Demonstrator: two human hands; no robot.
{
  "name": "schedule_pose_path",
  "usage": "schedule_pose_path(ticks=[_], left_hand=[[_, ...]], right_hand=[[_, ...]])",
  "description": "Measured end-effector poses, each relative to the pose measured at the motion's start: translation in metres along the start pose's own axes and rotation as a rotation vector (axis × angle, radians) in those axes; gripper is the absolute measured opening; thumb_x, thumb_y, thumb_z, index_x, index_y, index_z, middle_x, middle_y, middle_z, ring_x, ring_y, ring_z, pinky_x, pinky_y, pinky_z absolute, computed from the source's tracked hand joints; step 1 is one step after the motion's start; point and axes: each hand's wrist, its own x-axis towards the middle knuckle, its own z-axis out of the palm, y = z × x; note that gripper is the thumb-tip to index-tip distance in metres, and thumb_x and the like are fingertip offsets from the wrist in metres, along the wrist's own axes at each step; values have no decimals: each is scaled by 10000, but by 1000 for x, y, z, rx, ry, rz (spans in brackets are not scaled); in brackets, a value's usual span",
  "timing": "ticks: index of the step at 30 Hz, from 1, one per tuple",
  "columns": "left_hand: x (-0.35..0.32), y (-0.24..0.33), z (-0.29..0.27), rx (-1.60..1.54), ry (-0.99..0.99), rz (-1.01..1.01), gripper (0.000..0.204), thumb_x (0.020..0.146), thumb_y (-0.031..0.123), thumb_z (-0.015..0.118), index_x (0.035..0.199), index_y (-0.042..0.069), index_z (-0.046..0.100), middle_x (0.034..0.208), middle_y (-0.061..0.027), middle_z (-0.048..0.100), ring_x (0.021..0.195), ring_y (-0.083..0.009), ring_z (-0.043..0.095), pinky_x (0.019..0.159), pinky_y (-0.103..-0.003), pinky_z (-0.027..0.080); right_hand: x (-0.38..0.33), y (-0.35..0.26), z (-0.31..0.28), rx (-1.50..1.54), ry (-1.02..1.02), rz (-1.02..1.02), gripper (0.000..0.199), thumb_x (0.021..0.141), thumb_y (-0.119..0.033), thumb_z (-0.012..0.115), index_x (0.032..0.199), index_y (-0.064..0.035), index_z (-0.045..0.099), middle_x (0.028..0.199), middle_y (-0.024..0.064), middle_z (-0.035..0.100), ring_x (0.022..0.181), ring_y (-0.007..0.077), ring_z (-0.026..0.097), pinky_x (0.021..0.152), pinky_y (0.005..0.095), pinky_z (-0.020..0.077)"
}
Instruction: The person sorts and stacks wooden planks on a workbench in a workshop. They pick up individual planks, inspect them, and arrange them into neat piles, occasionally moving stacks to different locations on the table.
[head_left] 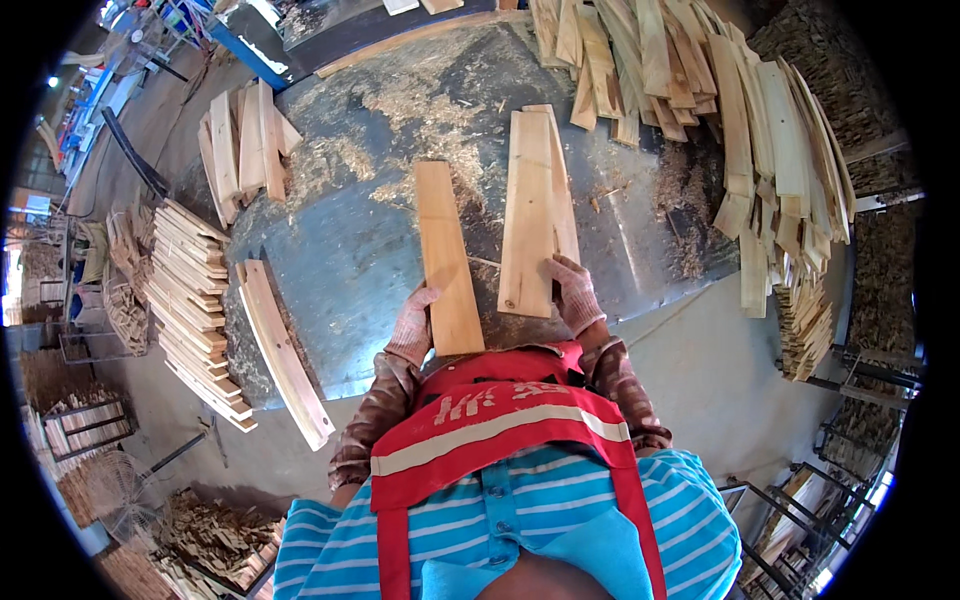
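My left hand (413, 322), in a pale speckled glove, grips a honey-coloured wooden board (447, 255) by its left edge near the close end. The board's near end reaches to the front of my red apron (500, 405). My right hand (574, 290), gloved too, holds the right edge of a lighter wooden board (526, 215) with dark knots. Beneath that one, a second board (564, 200) sticks out on the right, close to my right fingers. The fingers under the boards are hidden. A narrow gap with a thin wood sliver (484, 262) separates the left and right boards.
The dark metal table (340, 270) carries shavings (430, 110). A long board (284, 352) and a stepped stack (190, 310) lie left, with a short stack (245, 145) beyond. Large board piles (780, 150) curve along the right. A blue-edged machine (250, 50) stands far left.
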Motion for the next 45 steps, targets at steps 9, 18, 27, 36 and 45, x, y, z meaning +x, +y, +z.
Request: schedule_pose_path(ticks=[9, 18, 27, 36, 45], left_hand=[[6, -8, -1, -2, -44, -6, 625, 844, 107, 589, 1439, -24, 453, 1315, -152, 621, 1181, -307, 630, 1016, -444, 526], [4, -9, 3, 91, -70, 49, 627, 867, 146, 579, 1456, -14, 433, 1346, -149, 593, 1219, -313, 606, 1050, -442, 502], [24, -18, 20, 60, -144, -22, 586, 895, 145, 617, 1446, 30, 454, 1358, -158, 585, 1223, -352, 597, 1051, -495, 501], [42, -35, 75, 293, -69, -104, 633, 924, 196, 631, 1493, 68, 385, 1317, -151, 576, 1142, -346, 638, 954, -470, 561], [49, -53, 87, 247, -45, -4, 710, 849, 210, 670, 1483, 37, 404, 1317, -162, 580, 1133, -345, 645, 956, -460, 558]], right_hand=[[-1, 7, 0, 42, 33, 46, 230, 903, -98, 667, 1114, -7, 691, 912, 65, 720, 716, 191, 688, 624, 291, 537], [16, 27, -6, -393, 67, -146, 391, 871, -216, 667, 1193, 5, 684, 1035, 106, 724, 984, 213, 678, 874, 340, 531], [-8, 7, -1, -268, 29, -110, 411, 909, -323, 654, 1154, 5, 693, 926, 95, 716, 769, 178, 680, 717, 344, 555], [86, -35, -94, -1322, 116, -764, 287, 906, -356, 588, 807, -90, 634, 695, 109, 627, 586, 263, 610, 560, 406, 541], [61, -381, -317, -1847, 1515, -603, 626, 825, -325, 700, 1350, -35, 523, 1377, 203, 515, 1246, 366, 533, 943, 468, 522]])
